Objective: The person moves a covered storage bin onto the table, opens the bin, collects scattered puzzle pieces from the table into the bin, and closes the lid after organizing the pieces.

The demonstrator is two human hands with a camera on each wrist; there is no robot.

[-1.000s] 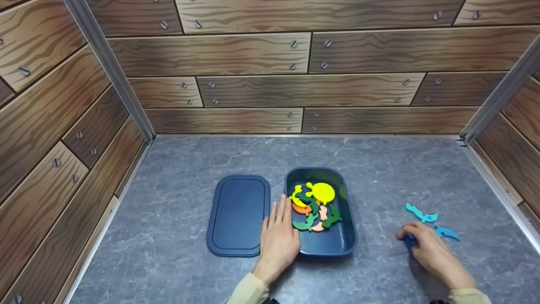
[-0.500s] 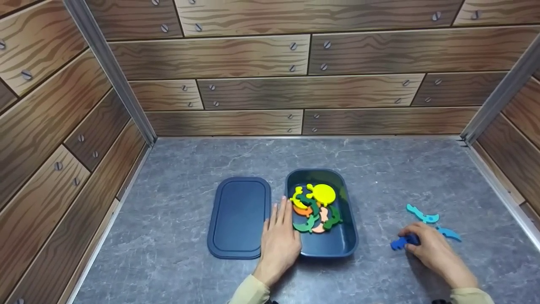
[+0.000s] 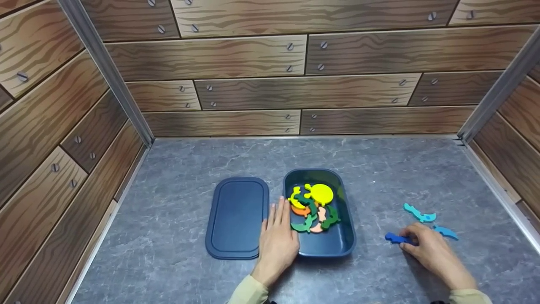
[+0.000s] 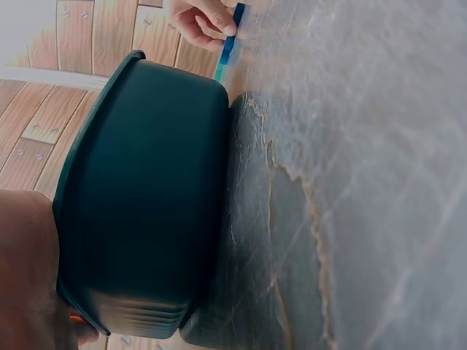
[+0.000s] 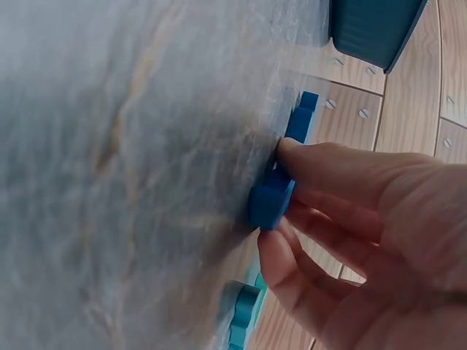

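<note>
A dark blue animal-shaped piece (image 3: 393,238) lies at the tabletop, pinched between the thumb and fingers of my right hand (image 3: 428,247). The right wrist view shows the piece (image 5: 270,203) partly covered by the thumb. Just beyond that hand are a turquoise piece (image 3: 419,213) and a light blue piece (image 3: 446,232). With straight fingers, my left hand (image 3: 278,242) rests along the left side of a navy box (image 3: 325,249). Inside the box is a pile of several animal-shaped pieces, among them a yellow one (image 3: 321,194), a dark green one (image 3: 332,218) and an orange one (image 3: 300,210).
A navy lid (image 3: 237,217) lies flat left of the box, partly behind the left hand. The grey marbled tabletop (image 3: 177,270) is bordered by wood-print walls (image 3: 228,93) at the back and sides.
My right hand has turned the dark blue piece, so its end swung out to the left of the fingers. The left hand stays at the box.
</note>
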